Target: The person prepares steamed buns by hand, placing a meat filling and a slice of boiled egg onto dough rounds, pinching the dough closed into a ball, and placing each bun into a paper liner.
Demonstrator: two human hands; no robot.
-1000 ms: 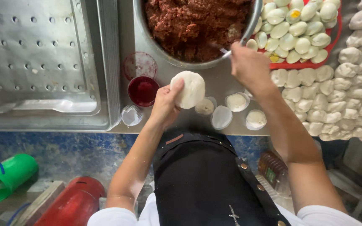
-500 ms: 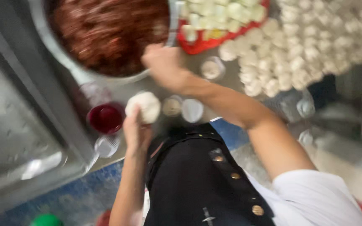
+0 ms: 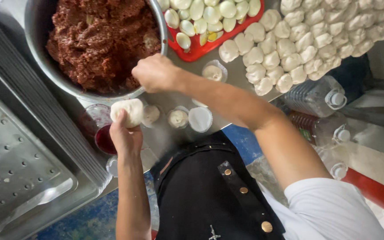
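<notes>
A flattened dough piece (image 3: 129,112) was held in the closed grip of the left hand (image 3: 125,135) above the table (image 3: 234,75), unfilled as far as could be seen. The right hand (image 3: 155,73) was clenched at the rim of the metal bowl (image 3: 34,53) of reddish-brown filling (image 3: 98,40); its contents could not be determined. Many dough balls (image 3: 307,40) remained unworked. The piece appeared pale, soft, rounded.

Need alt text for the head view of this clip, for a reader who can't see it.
Seen from above, a person's left hand holds a white dough round while the right hand reaches to the rim of a metal bowl of dark red-brown filling. Peeled eggs fill a red tray, beside rows of dough pieces.
</notes>
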